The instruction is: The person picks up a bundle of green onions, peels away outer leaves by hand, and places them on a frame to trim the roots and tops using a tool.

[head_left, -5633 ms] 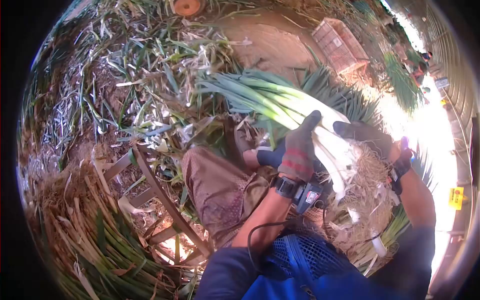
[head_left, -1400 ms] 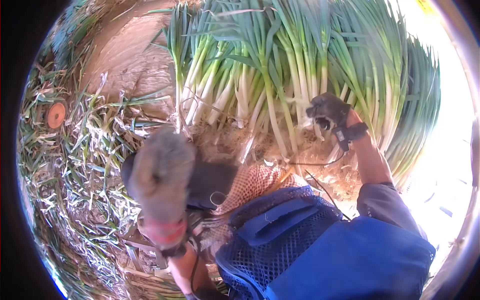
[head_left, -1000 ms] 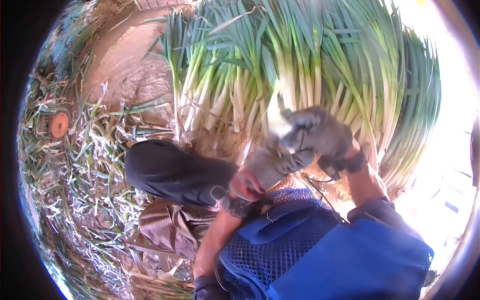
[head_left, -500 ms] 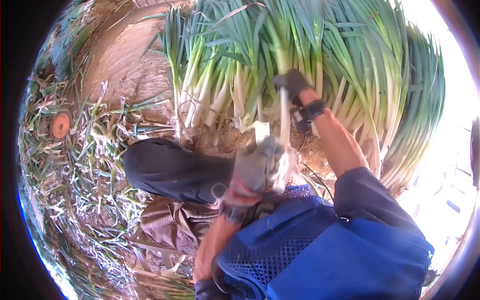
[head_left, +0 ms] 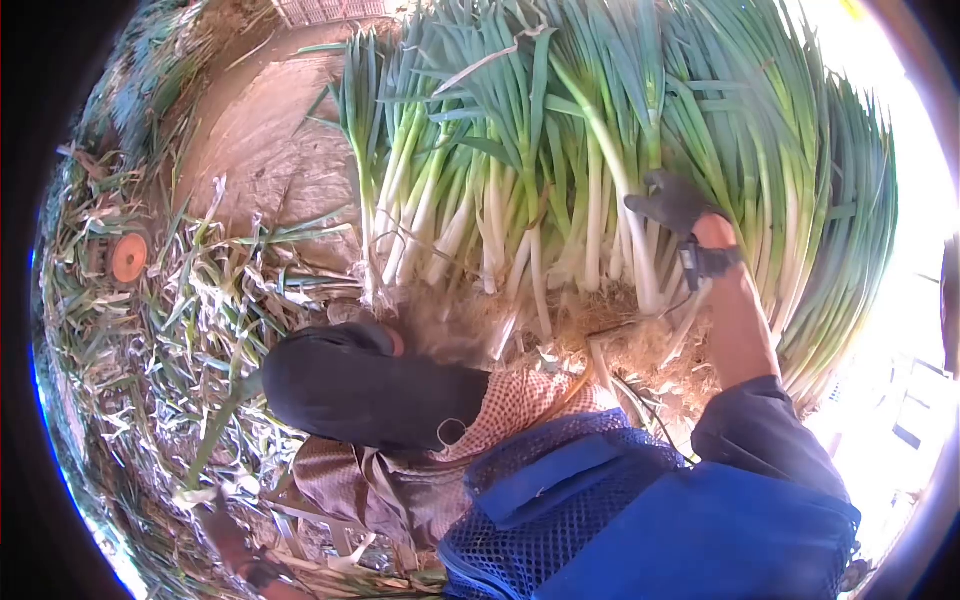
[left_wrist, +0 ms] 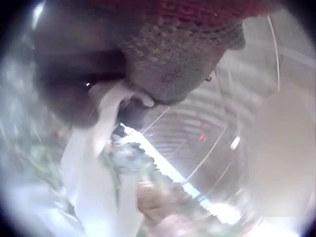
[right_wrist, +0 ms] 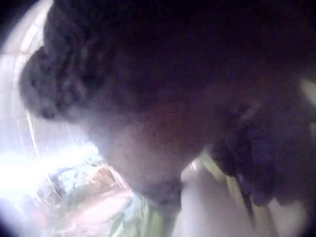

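My gloved right hand (head_left: 678, 204) is among the upright green onions, its fingers round the white shank of one large green onion (head_left: 628, 215). That onion leans, with its root end toward me. In the right wrist view the dark glove (right_wrist: 148, 98) fills most of the picture, a pale shank (right_wrist: 202, 207) below it. Far out at the lower left is my left hand (head_left: 222, 530), over the litter. It pinches a peeled-off onion leaf (left_wrist: 91, 163), which hangs as a whitish strip in the left wrist view; its green part (head_left: 222, 420) trails upward in the head view.
A thick row of green onions (head_left: 770, 150) leans in front of me, roots toward my lap. Discarded leaves (head_left: 170, 370) cover the ground at left, around an orange disc (head_left: 129, 258). A crate (head_left: 330, 10) stands at the back. My dark-clothed leg (head_left: 370, 385) lies between.
My left hand has swung from over my lap to the far lower left, carrying the stripped leaf. The right hand has shifted right, and the onion it holds now leans at the row.
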Motion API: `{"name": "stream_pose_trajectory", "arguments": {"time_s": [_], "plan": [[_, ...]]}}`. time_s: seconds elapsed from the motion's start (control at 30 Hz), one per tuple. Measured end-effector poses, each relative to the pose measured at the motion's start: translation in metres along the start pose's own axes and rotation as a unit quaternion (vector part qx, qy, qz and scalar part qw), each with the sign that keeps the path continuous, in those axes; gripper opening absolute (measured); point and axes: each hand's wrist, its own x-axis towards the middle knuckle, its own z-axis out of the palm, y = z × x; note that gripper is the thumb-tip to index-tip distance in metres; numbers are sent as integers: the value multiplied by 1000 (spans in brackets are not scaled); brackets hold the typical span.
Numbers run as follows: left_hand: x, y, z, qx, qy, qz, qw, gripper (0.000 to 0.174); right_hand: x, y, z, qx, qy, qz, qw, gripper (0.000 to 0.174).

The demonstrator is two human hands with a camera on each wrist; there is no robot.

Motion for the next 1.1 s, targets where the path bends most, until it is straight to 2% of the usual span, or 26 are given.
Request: {"name": "stream_pose_trajectory", "arguments": {"time_s": [0.07,0.13,0.17,0.23,0.27,0.3,0.33,0.37,0.43,0.5,0.53,0.57,0.6,0.67,0.7,0.73,0.77,0.8,0.83,0.9,0.93,0.97,1.0,1.03,1.07,1.1], "plan": [[2,-33,27,10,-59,-26,998,86,-34,-19,-36,21,-35,-37,998,73],[-34,16,48,-87,-107,-144,980,85,-76,-46,-76,55,-45,-66,995,67],[-38,22,60,-103,-126,-163,973,83,-86,-50,-92,121,-48,-99,986,62],[-28,8,73,-73,-234,-5,969,76,-115,-66,-113,252,-51,-124,958,57],[-30,17,80,-126,-235,-38,963,72,-124,-69,-112,252,-81,-103,959,56],[-52,62,87,-177,-232,-71,954,68,-129,-72,-109,252,-110,-86,958,55],[-45,80,94,-174,-225,-57,957,67,-130,-72,-108,251,-135,-73,956,53],[-39,93,101,-173,-217,-44,960,66,-124,-49,-86,274,-187,-116,936,53],[-19,89,113,-147,-213,28,966,62,-134,-39,-42,169,-305,-82,934,51],[-37,133,117,-205,-196,1,959,56,-168,-21,27,-27,-450,-25,892,49],[-39,139,121,-210,-208,13,955,55,-196,2,59,-95,-504,-3,859,49],[-40,141,123,-215,-219,25,951,54,-228,58,98,-179,-508,28,842,38],[-39,140,125,-220,-227,37,948,53,-265,113,123,-148,-541,-87,823,32],[-36,131,133,-216,-233,45,947,52,-281,110,124,-120,-626,66,768,27],[-35,126,138,-216,-243,47,945,52,-286,127,123,-144,-635,51,757,25],[-38,128,139,-217,-252,49,942,51,-282,108,103,-169,-643,34,746,24],[-46,129,140,-246,-257,40,934,50,-279,84,86,-180,-612,70,767,23],[-51,130,141,-245,-264,36,932,50,-272,20,51,-187,-578,105,787,22],[-55,128,143,-246,-269,32,931,50,-265,28,44,-86,-473,-26,877,17],[-58,113,144,-283,-274,28,919,55,-239,-56,-14,-139,-315,-140,928,12],[-67,114,138,-304,-256,59,916,59,-242,-117,-48,-93,-309,-87,943,13],[-86,125,128,-324,-236,90,912,63,-235,-113,-46,-5,-247,-256,934,18],[-109,140,119,-347,-211,120,906,68,-224,-133,-44,-8,-278,-366,888,14],[-138,162,106,-393,-210,200,873,75,-215,-162,-38,-11,-308,-468,828,12],[-171,187,94,-433,-209,277,832,81,-214,-187,-27,0,-248,-567,785,14],[-198,208,90,-447,-231,346,792,87,-218,-205,-19,33,-225,-609,760,16]]}}
